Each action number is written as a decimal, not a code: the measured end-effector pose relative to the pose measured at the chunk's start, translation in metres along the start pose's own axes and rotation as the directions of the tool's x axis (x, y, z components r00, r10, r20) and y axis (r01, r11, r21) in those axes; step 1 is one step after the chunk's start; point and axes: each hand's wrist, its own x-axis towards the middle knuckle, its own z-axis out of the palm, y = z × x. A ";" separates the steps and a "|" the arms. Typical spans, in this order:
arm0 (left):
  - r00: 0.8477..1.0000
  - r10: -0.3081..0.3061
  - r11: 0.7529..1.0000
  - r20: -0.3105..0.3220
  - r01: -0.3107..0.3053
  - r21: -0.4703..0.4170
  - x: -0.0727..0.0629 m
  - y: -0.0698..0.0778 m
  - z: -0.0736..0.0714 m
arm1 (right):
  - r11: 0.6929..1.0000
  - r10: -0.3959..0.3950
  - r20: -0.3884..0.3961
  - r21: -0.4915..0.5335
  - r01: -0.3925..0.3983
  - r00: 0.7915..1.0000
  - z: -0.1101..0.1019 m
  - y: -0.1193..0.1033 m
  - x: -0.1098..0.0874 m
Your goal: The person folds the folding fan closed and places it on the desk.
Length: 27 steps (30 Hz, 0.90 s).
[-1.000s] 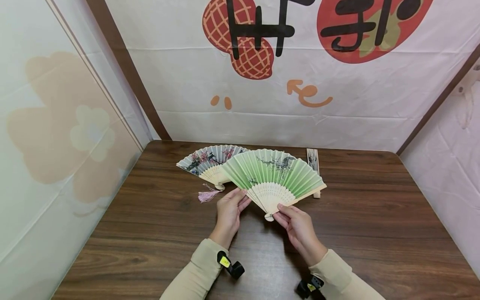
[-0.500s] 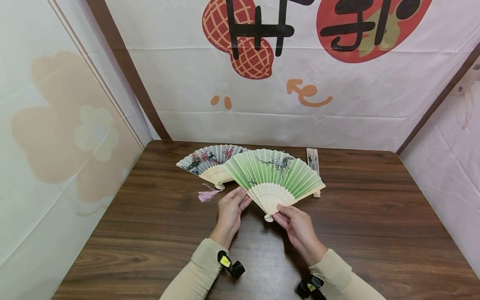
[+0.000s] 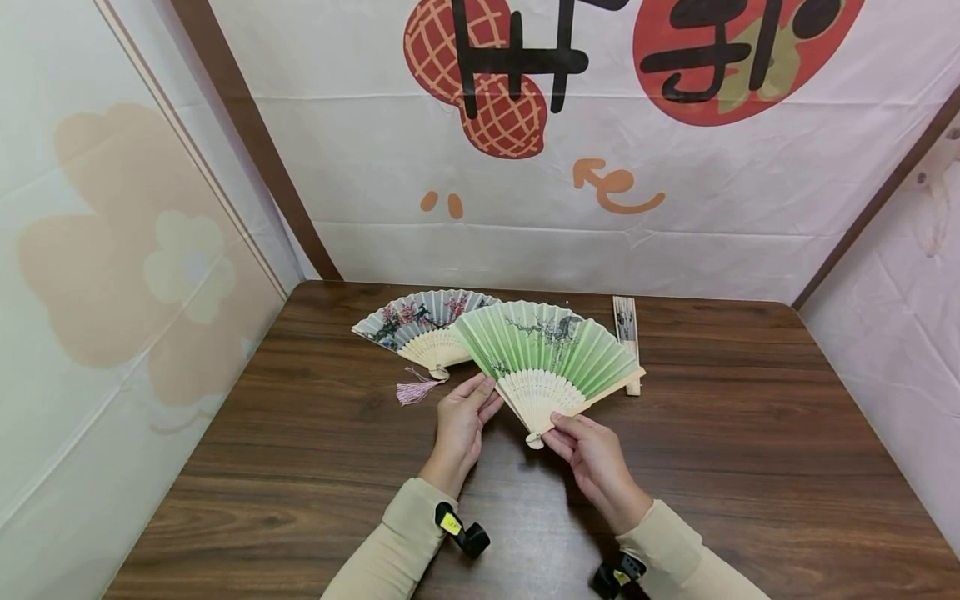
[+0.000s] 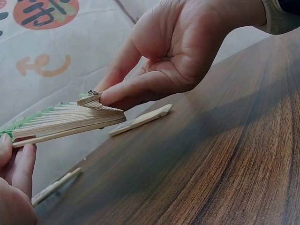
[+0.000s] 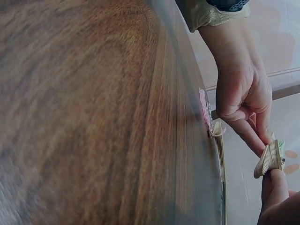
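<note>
A green folding fan (image 3: pixel 551 346) with a dark branch print is spread wide in the head view, held off the table between both hands. My left hand (image 3: pixel 461 425) pinches its left guard stick between thumb and fingers. Close to the pivot, my right hand (image 3: pixel 596 458) pinches the right guard stick. In the left wrist view the fan's pale ribs (image 4: pixel 70 119) show edge-on, with the right hand (image 4: pixel 183 56) at the pivot end. The right wrist view shows the left hand (image 5: pixel 246 98) across from the rib ends (image 5: pixel 270 159).
Behind the green fan lies an open grey fan (image 3: pixel 420 325) with pink blossoms and a pink tassel (image 3: pixel 415 392). To its right lies a folded fan (image 3: pixel 632 367). The brown wooden table (image 3: pixel 750 467) ends at a white printed cloth wall (image 3: pixel 525 250).
The green fan has shifted slightly down and left at its right side, its right edge drawn a little inward. My right hand has moved slightly left; the left hand is nearly still.
</note>
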 end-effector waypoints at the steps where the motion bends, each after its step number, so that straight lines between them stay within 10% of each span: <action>1: 1.000 -0.001 1.000 0.001 0.001 0.000 0.000 0.000 0.000 | 1.000 -0.002 0.006 -0.002 0.002 1.000 0.000 0.000 0.000; 27: 1.000 -0.016 1.000 0.000 0.016 -0.020 0.000 -0.002 -0.002 | 0.998 0.003 -0.012 -0.060 -0.004 1.000 0.002 0.004 -0.001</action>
